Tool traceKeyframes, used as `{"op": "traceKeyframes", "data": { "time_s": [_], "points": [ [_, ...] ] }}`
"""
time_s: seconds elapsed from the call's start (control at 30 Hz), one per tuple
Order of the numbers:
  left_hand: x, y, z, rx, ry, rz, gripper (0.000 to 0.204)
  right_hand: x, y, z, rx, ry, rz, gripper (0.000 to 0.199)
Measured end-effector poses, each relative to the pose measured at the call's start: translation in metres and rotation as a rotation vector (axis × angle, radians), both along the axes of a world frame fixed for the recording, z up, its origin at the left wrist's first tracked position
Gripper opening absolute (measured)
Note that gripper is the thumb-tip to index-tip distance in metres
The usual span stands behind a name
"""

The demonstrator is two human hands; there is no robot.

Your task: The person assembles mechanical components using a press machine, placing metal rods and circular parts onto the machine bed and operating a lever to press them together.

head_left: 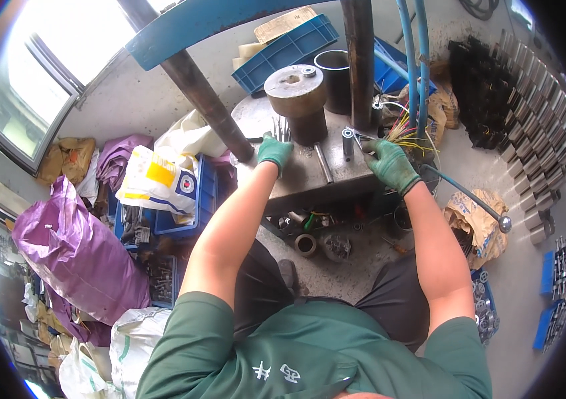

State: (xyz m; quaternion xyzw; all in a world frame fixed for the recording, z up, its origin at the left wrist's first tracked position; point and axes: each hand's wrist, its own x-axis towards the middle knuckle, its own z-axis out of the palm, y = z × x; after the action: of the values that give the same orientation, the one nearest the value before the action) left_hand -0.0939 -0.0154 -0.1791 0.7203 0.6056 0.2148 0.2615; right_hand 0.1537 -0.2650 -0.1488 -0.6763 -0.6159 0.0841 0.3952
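Observation:
My left hand point(275, 153), in a green glove, is closed around the lower part of a bunch of thin metal pins point(281, 128) on the press table. Beside it rises a thick round steel block point(294, 90) on a narrower column, with a small ring point(308, 71) on top. My right hand point(393, 166), also gloved in green, pinches a slim shiny metal piece point(361, 139) whose kind I cannot make out. That piece meets a short upright metal cylinder point(348, 146). Between my hands a metal rod point(323, 163) lies on the steel table point(299, 182).
Two dark press columns point(211, 110) flank the table under a blue crossbeam point(230, 26). A lever with a ball end point(504, 224) juts out at right, near loose coloured wires point(411, 133). Blue crates point(206, 193) and a purple sack point(83, 253) stand left; stacked metal tubes point(536, 146) line the right.

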Motion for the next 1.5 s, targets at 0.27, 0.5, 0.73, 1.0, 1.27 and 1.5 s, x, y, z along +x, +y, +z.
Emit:
{"op": "traceKeyframes", "data": {
  "time_s": [0.27,0.5,0.73,1.0,1.27,1.5],
  "points": [
    [-0.02,-0.031,0.031,0.184,0.284,-0.241,0.046,-0.001,0.027,-0.011,0.198,-0.221,-0.155,0.032],
    [-0.051,-0.058,0.029,0.212,0.317,-0.281,0.027,-0.012,0.05,-0.023,0.18,-0.362,-0.205,0.039],
    [-0.068,-0.051,0.029,0.036,0.203,-0.138,0.038,-0.018,0.064,-0.031,0.201,-0.38,-0.223,0.034],
    [-0.075,-0.04,0.013,-0.684,-1.366,-0.108,0.038,-0.017,0.062,-0.026,0.284,-0.36,-0.197,0.027],
    [-0.047,-0.128,0.058,-0.772,-1.038,-0.361,0.035,-0.068,0.029,0.009,0.242,1.133,-0.124,0.031],
    [-0.031,-0.16,0.039,-0.877,-0.752,-0.557,0.032,-0.091,0.012,0.017,0.241,1.329,0.043,0.038]
  ]
}}
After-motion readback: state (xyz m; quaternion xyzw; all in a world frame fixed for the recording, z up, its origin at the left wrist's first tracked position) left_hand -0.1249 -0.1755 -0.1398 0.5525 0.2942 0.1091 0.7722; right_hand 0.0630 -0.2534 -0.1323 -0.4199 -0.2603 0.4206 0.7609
